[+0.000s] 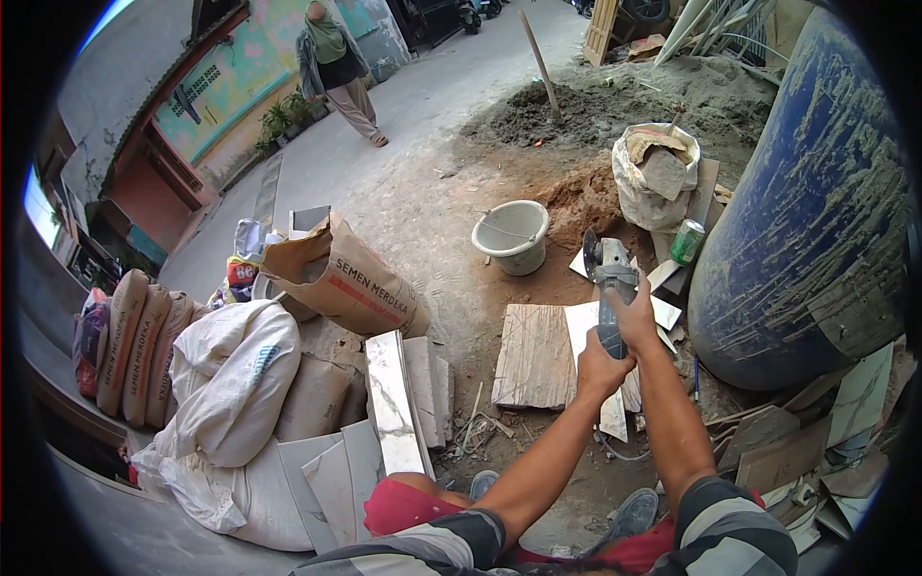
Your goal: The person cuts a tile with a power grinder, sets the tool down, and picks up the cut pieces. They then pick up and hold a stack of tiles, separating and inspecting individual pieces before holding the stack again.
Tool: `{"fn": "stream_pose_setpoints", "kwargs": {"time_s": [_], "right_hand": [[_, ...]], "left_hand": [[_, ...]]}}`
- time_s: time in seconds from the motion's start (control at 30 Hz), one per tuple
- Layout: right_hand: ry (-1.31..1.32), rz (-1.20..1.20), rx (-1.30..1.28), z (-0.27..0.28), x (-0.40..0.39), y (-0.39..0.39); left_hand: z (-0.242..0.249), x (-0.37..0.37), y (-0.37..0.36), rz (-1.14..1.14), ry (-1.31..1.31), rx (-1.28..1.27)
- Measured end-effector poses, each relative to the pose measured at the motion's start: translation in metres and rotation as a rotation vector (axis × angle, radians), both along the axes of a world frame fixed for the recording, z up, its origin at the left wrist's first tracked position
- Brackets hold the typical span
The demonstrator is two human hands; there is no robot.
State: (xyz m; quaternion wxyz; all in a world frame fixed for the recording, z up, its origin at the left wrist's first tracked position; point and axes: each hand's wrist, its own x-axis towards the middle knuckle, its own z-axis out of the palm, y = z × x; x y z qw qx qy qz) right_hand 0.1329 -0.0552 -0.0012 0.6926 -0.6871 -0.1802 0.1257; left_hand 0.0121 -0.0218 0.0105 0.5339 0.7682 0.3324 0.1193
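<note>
Left hand (603, 371): fingers grasping the rear of the grinder (616, 279).
Right hand (636, 323): fingers wrapped round its body, nearer the disc (590, 252).
Grinder: near the far right corner of the slab (534, 357); I can't tell whether the disc touches anything.
Grip: I'd want both wrists firm, fingers well behind the disc.
Tile (582, 320): at the slab's right edge; loose, I judge, so gentle pressure suits.

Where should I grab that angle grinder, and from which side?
I'd grip the angle grinder by its long body, coming from the near end, like now: left hand at the rear, right hand farther forward. The disc sits at the far end, so stay behind it.
</note>
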Motion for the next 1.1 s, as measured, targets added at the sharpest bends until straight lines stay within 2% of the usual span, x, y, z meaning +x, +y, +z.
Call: {"fn": "stream_pose_setpoints", "kwargs": {"time_s": [0.2, 0.3, 0.37, 0.47, 0.63, 0.87, 0.97, 1.07, 1.1], "right_hand": [[0.032, -0.007, -0.03, -0.003, -0.001, 0.001], [-0.045, -0.115, -0.082, -0.007, -0.002, 0.002], [-0.086, -0.168, -0.306, 0.002, -0.005, -0.003], [-0.038, -0.236, -0.431, 0.001, -0.001, -0.007], [0.003, -0.228, -0.404, -0.002, 0.001, -0.011], [0.005, -0.17, -0.497, -0.023, -0.007, -0.011], [0.051, -0.155, -0.514, -0.021, -0.012, -0.009], [0.051, -0.175, -0.488, -0.034, -0.007, -0.009], [0.188, -0.1, -0.316, -0.031, -0.006, -0.011]], "left_hand": [[0.003, -0.002, -0.001, -0.003, 0.002, -0.024], [0.005, -0.002, -0.002, -0.021, 0.037, -0.035], [0.006, -0.002, -0.003, -0.035, 0.063, -0.002], [0.006, -0.004, -0.005, -0.098, 0.037, 0.002], [0.002, -0.001, -0.011, -0.099, 0.085, -0.012], [-0.022, -0.01, -0.016, -0.059, 0.088, -0.061], [-0.03, -0.011, -0.014, -0.04, 0.107, 0.0], [-0.042, -0.01, -0.011, -0.04, 0.063, -0.038], [-0.047, -0.012, -0.008, -0.037, 0.067, -0.042]]}}
